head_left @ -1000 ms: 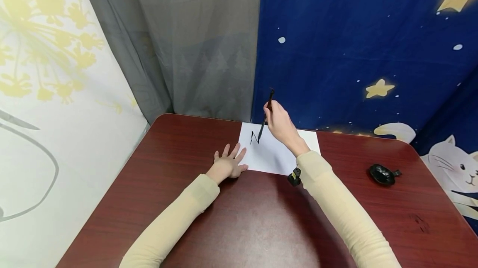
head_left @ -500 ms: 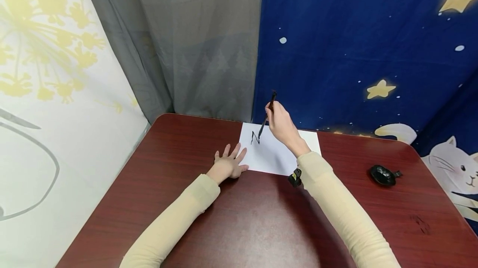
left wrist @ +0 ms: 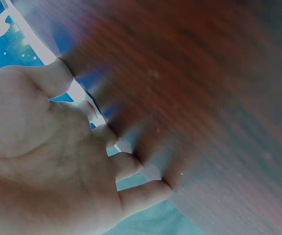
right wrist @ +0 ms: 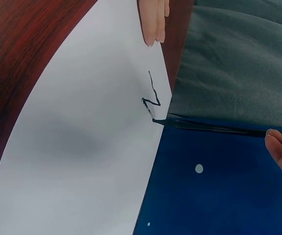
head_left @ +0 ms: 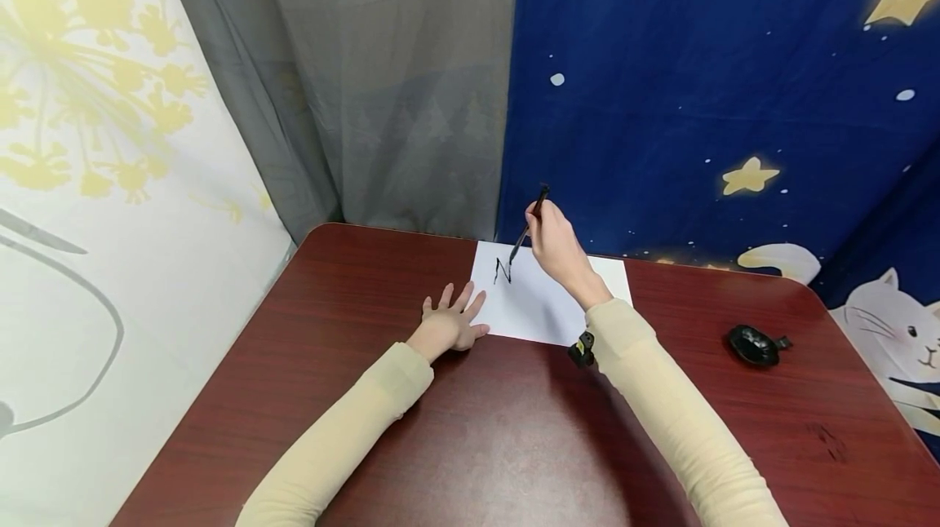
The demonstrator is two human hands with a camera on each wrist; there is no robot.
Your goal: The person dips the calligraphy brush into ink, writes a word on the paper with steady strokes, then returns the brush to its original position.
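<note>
A white sheet of paper [head_left: 529, 311] lies near the back edge of the table, bearing a black, N-shaped mark [head_left: 503, 270] close to its upper left corner. My right hand [head_left: 556, 245] pinches a dark brush [head_left: 520, 241], tilted, its tip touching the paper at the top of the mark's right stroke. The right wrist view shows the brush tip [right wrist: 160, 121] at the end of the black line. With fingers spread, my left hand [head_left: 451, 323] rests on the table and the paper's left edge. In the left wrist view its palm [left wrist: 57, 161] faces the camera.
A small black dish [head_left: 752, 345] stands on the right of the reddish-brown table [head_left: 470, 445]. Dark smudges [head_left: 828, 441] mark the tabletop nearer the front right. Grey and blue curtains [head_left: 624, 103] hang directly behind the table, and a patterned white one hangs at the left.
The brush tip has moved up the paper, leaving a short stroke upward from the mark's lower right corner. The brush leans further right. My left hand stays in place.
</note>
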